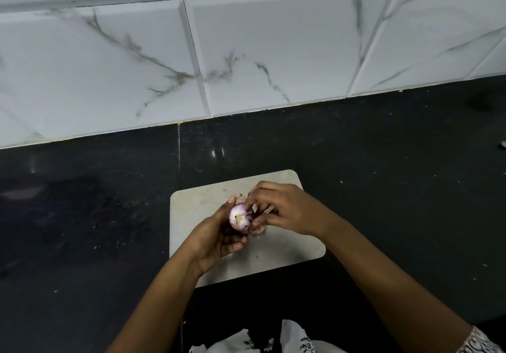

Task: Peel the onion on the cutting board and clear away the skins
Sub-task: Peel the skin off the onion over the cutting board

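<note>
We cup the small purple-and-white onion [240,218] in our left hand [216,239], fingers closed round it just above the pale rounded-corner cutting board [197,210], its trimmed end facing up at us. Our right hand [284,210] sits right beside it, fingers [250,202] pinched on the onion's right flank, apparently on a strip of skin, so the peel comes away rightward. Loose papery skin scraps [260,229] lie beneath, black stone counter [383,161] beyond.

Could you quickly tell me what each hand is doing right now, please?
Left hand: closed around the onion, above the cutting board.
Right hand: fingertips pinching skin at the onion's side.
</note>
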